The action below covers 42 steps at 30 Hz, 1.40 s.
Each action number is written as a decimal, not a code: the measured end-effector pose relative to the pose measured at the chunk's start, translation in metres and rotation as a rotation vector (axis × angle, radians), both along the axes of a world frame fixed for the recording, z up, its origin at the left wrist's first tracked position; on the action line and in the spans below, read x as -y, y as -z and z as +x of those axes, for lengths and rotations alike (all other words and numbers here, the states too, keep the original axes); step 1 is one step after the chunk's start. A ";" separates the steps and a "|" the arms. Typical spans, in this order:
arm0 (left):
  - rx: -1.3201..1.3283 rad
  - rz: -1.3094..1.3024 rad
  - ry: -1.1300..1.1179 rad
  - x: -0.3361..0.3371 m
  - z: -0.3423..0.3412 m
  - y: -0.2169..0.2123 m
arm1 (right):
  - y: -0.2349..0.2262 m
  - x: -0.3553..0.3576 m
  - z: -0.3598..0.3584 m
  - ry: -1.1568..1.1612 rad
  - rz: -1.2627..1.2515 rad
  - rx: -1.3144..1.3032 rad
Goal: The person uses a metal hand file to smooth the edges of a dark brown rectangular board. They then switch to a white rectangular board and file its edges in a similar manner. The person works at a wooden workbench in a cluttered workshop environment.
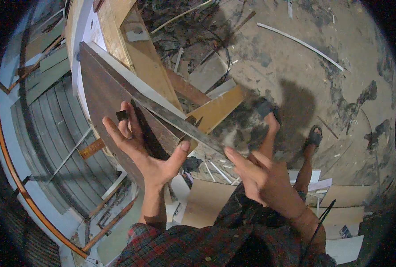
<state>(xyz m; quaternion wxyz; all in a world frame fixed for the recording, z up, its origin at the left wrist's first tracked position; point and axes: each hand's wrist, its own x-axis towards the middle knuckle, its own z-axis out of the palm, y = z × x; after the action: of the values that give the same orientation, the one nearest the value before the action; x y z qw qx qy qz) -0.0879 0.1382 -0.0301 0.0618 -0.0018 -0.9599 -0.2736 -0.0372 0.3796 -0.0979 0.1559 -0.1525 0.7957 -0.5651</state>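
Note:
A dark brown board (111,95) with a pale edge lies slantwise on the work surface. My left hand (151,153) is over its near part, fingers spread and thumb out by the board's corner. A small black square (121,115) shows at one of the fingers; whether it is stuck on or held I cannot tell. In my right hand (269,178) is the near end of a long flat grey strip (180,122), the index finger stretched along it. The strip runs up and left across the board's edge. Its gripped end is hidden by the fingers.
A wooden frame (149,62) stands beyond the board, with a yellowish plank (222,107) near it. Cables, offcuts and a white strip (302,46) litter the dusty floor. Brown sheets (207,202) lie near my legs; grey slatted panels (51,138) are at the left.

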 end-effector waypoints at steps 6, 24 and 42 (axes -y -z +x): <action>0.006 -0.063 0.045 0.005 -0.003 0.001 | 0.002 0.005 -0.003 0.132 -0.090 -0.098; -0.036 0.010 0.005 -0.005 -0.001 0.003 | 0.016 0.010 0.010 0.142 -0.113 -0.045; 0.304 -0.054 0.294 0.021 -0.081 -0.018 | 0.049 -0.012 0.012 -0.046 -0.062 -0.008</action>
<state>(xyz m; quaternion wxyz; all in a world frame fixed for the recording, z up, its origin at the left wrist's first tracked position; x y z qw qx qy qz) -0.1692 0.1177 -0.0123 -0.1242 -0.1024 -0.9545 -0.2509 -0.0256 0.3912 -0.1469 0.1609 -0.1775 0.7748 -0.5850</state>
